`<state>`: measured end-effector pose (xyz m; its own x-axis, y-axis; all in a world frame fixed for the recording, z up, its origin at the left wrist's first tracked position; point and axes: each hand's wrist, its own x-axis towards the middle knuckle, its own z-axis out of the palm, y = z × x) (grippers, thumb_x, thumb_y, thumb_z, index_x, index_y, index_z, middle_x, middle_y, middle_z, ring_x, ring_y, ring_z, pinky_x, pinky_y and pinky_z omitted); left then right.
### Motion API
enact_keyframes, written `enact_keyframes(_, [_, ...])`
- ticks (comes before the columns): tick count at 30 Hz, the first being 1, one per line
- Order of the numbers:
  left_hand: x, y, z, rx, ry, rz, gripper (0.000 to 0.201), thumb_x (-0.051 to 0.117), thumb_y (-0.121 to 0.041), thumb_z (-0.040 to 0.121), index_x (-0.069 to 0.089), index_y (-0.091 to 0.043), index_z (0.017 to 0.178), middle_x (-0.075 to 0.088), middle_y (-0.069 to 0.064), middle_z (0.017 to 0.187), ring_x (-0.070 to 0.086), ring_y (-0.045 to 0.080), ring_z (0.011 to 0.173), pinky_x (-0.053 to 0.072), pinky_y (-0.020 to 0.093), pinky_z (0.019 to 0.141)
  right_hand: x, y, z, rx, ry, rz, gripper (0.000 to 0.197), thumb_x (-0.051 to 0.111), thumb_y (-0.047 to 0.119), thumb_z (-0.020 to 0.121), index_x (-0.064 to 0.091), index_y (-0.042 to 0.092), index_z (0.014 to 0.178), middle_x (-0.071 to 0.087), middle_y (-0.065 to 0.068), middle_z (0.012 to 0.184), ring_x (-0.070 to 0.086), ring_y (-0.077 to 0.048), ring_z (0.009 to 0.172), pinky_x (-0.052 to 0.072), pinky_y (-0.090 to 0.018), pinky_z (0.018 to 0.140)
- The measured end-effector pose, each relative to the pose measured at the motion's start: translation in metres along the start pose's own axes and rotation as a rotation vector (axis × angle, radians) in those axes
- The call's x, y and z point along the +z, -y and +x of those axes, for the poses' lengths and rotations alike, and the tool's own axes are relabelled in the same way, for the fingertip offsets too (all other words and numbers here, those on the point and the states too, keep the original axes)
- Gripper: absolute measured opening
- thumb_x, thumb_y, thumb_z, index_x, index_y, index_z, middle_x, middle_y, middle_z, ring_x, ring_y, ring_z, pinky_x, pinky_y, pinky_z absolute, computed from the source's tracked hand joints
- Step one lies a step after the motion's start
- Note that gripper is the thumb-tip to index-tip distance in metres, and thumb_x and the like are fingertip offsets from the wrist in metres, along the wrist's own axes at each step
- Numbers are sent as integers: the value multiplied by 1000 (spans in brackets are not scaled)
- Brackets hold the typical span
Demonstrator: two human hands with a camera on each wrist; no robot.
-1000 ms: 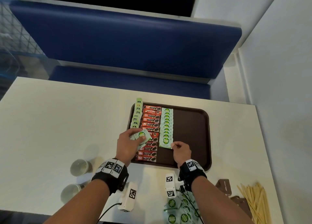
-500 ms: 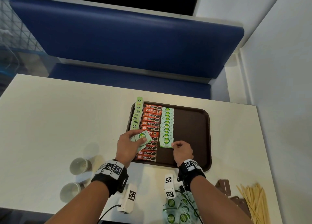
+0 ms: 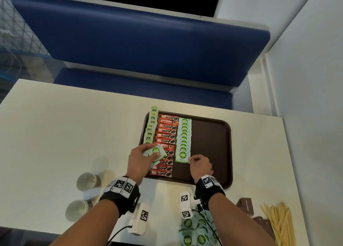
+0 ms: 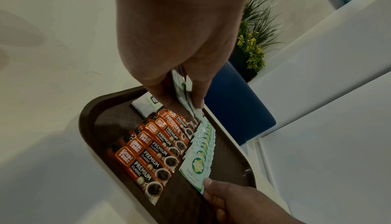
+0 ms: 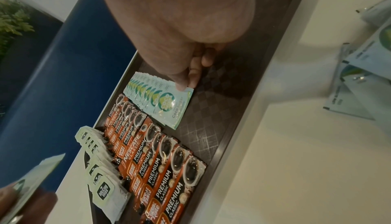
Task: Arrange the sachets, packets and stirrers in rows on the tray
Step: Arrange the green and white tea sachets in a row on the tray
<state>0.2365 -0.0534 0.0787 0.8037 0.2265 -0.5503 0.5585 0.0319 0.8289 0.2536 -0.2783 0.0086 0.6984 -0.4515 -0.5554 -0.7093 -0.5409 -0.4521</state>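
3 rows stand on the tray [image 3: 211, 143], all in its left half: tea bags [image 3: 150, 130], coffee sticks [image 3: 166, 143], and sugar sachets [image 3: 183, 140], this last row unfinished. The stirrers [image 3: 278, 223] at lower right and loose sachets [image 3: 194, 231] at bottom centre wait on the bench [image 3: 55, 134]. My right hand [image 3: 200, 167] pinches the nearest sachet [image 3: 182, 156] at its lower right corner. My left hand [image 3: 140, 161] grips a small stack of sachets [image 3: 155, 152] left of that row.

Tea bags [image 3: 150, 127] left, coffee sticks [image 3: 167, 134] middle, sugar sachets [image 3: 184, 138] right on tray [image 3: 211, 143].
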Motion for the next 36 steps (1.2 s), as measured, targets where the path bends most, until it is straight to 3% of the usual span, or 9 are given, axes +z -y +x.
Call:
enact_keyframes(8, [3, -4, -1, -16, 33, -15, 26, 74, -4, 98, 77, -17, 121, 74, 3, 123, 76, 16, 104, 66, 28, 72, -3, 3, -5, -4, -28, 33, 13, 71, 38, 96, 69, 31, 85, 75, 5, 96, 65, -26, 108, 44, -44, 104])
enact_keyframes(11, [8, -9, -4, -21, 132, -11, 35, 66, 4, 98, 75, -19, 122, 74, 3, 125, 75, 19, 109, 65, 29, 75, -11, 10, -10, -92, -54, 235, 7, 71, 30, 98, 70, 23, 95, 72, 6, 91, 70, -23, 101, 53, -33, 85])
enact_keyframes(14, [13, -15, -7, 24, 196, 30, 37, 73, 1, 97, 73, -22, 126, 76, 1, 122, 79, 18, 104, 66, 29, 75, -28, 26, -23, -170, 205, 504, 21, 70, 41, 99, 76, 21, 103, 77, 5, 98, 71, -14, 96, 53, -26, 80])
enact_keyframes(17, [18, -17, -7, 53, 200, 71, 36, 82, -5, 92, 73, -23, 122, 79, 1, 115, 81, 14, 93, 67, 32, 74, -50, 39, -36, -249, 502, 477, 29, 68, 48, 99, 78, 22, 109, 78, 8, 102, 68, -8, 86, 50, -25, 76])
enact_keyframes(20, [20, -17, -4, 76, 148, 124, 34, 88, -11, 87, 75, -26, 115, 80, -2, 113, 80, 16, 97, 68, 38, 80, -60, 38, -32, -373, 503, 427, 22, 76, 34, 97, 75, 15, 109, 77, 5, 91, 65, -6, 78, 48, -14, 66])
enact_keyframes(25, [19, -15, -1, 95, 104, 182, 30, 91, -14, 84, 77, -27, 107, 80, -3, 113, 78, 18, 103, 68, 47, 85, -64, 33, -24, -363, 567, 383, 22, 83, 30, 91, 74, 15, 104, 79, -3, 104, 67, -5, 82, 47, -17, 66])
enact_keyframes(28, [19, -13, -2, 110, 101, 224, 28, 90, -13, 85, 77, -27, 105, 80, -5, 112, 78, 17, 104, 68, 45, 86, -66, 27, -20, -375, 570, 347, 15, 80, 26, 93, 76, 15, 102, 80, 2, 106, 69, -1, 87, 50, -14, 69])
enact_keyframes(32, [12, -8, 0, 103, 14, 199, 22, 89, -16, 87, 80, -29, 102, 78, -5, 116, 75, 20, 110, 65, 49, 92, -56, 4, -4, -232, 376, 464, 9, 79, 23, 94, 81, 19, 102, 81, 5, 103, 73, -13, 105, 55, -30, 95])
enact_keyframes(36, [6, -5, -1, 67, 6, 184, 21, 89, -19, 88, 79, -29, 104, 77, -1, 122, 75, 22, 113, 66, 49, 90, -33, -13, 1, -112, 209, 431, 9, 80, 18, 92, 79, 26, 89, 79, 4, 98, 70, -16, 101, 53, -31, 91])
